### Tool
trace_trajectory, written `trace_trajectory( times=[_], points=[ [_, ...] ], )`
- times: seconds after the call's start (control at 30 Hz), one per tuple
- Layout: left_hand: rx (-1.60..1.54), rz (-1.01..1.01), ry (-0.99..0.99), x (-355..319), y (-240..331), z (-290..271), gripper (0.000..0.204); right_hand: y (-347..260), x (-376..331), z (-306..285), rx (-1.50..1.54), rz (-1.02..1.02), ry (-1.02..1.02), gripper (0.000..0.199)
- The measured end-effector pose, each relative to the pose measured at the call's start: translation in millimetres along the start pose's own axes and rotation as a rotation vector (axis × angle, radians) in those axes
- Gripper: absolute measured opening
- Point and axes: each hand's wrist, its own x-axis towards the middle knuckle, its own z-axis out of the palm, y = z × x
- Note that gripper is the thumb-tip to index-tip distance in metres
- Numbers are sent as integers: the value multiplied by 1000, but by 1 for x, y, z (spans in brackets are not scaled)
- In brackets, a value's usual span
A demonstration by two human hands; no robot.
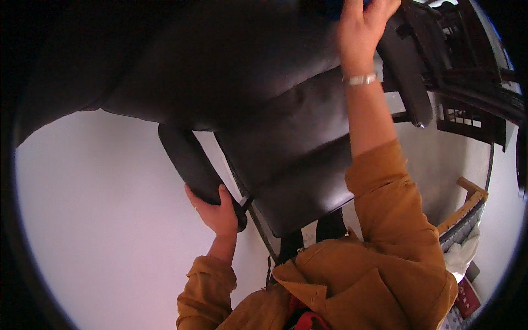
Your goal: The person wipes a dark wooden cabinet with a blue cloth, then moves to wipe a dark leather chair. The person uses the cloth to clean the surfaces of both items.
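Note:
A large black leather chair (297, 154) with a padded back and seat fills the middle. My left hand (216, 212) is closed around the front part of its left armrest (190, 162), thumb on one side and fingers on the other. At the upper edge, my right hand (367, 30) reaches over the chair back (231, 60). Its fingertips run out of the picture, so their grip is hidden. Right beside that hand shows a small dark blue patch (330, 8), too little of it to name. A pale band circles my right wrist.
The chair's right armrest (407, 82) lies beyond my right forearm. Dark wooden furniture (467, 115) stands at the right. Lower right is a wood-framed seat (465, 214) with a whitish cloth (462, 253) and a dark red item (467, 297). A white wall (99, 220) is on the left.

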Motion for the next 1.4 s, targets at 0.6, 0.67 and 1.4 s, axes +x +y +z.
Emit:
trace_trajectory(
  times=[0.6, 0.67, 1.4],
  points=[
    [18, 0, -1, 3, 2, 0, 86, 36, -105, -23, 471, 607, 192, 35],
    [11, 13, -9, 3, 0, 0, 86, 49, -82, -4, 221, 515, 272, 44],
    [33, 20, 5, 0, -5, 2, 80, 63, 13, 8, 123, 57, 173, 40]
  ],
)
